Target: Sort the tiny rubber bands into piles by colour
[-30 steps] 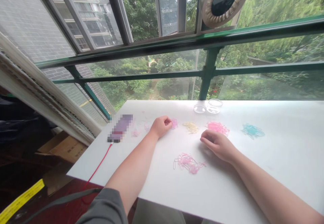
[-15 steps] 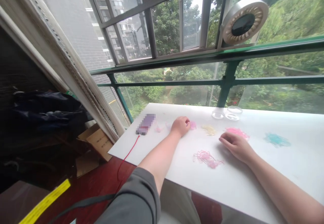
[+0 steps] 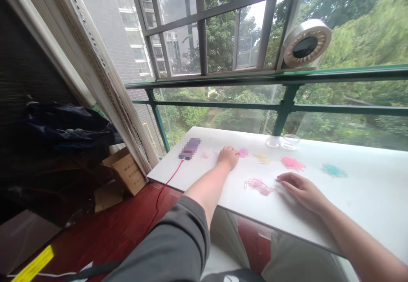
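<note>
My left hand (image 3: 228, 157) rests on the white table with its fingers curled, beside a small purple-pink pile (image 3: 243, 152); what its fingers hold, if anything, is hidden. My right hand (image 3: 298, 187) is bent over the table, thumb and fingers apart, close to the right end of a loose light-pink pile of thin loops (image 3: 259, 186). Behind it lies a bright pink pile (image 3: 292, 163), with a yellow pile (image 3: 262, 158) to the left and a teal pile (image 3: 334, 170) to the right. A faint pink pile (image 3: 205, 155) sits left of my left hand.
A phone (image 3: 190, 148) with a red cable (image 3: 167, 183) lies at the left end of the white table (image 3: 376, 197). Clear round dishes (image 3: 290, 142) stand at the back edge. Beyond are a green railing (image 3: 216, 104) and a round fan (image 3: 306, 46); a cardboard box (image 3: 129, 173) is lower left.
My right hand has moved nearer me, away from the bright pink pile and toward the light-pink one. My left hand has shifted slightly off the purple-pink pile. The camera view has shifted.
</note>
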{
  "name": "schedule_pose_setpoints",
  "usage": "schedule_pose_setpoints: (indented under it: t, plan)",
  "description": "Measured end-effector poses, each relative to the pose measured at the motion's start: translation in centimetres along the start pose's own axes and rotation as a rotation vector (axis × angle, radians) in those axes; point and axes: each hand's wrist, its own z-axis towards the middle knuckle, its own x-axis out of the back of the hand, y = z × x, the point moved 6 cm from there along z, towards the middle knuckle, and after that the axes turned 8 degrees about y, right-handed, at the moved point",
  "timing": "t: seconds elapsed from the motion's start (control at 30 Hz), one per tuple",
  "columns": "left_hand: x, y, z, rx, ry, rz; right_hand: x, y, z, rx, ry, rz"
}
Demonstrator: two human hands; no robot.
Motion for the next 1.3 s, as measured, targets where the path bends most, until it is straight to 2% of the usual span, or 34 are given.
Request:
schedule_pose_setpoints:
  t: [0.23, 0.47, 0.73, 0.87, 1.07, 1.3]
  plan:
    - [0.3, -0.3, 0.3, 0.028, 0.027, -0.032, 0.2, -2.0, -1.6, 0.061, 0.039, -0.073]
    - [0.3, -0.8, 0.3, 0.053, 0.029, -0.039, 0.4, -1.2, -1.5, 0.083, 0.121, -0.071]
    - [0.7, -0.4, 0.1, 0.031, 0.03, -0.04, -0.3, -2.0, -1.9, 0.219, 0.101, -0.156]
    - [0.7, -0.3, -0.5, 0.079, 0.033, 0.004, -0.9, -1.8, -2.0, 0.273, 0.057, -0.233]
    - [0.3, -0.4, -2.2, 0.183, -0.005, 0.069, -1.1, -1.1, -1.4, 0.295, 0.057, -0.269]
    - [0.1, 0.1, -3.7, 0.153, -0.084, 0.082, -1.1, -1.1, -1.2, 0.323, 0.072, -0.3]
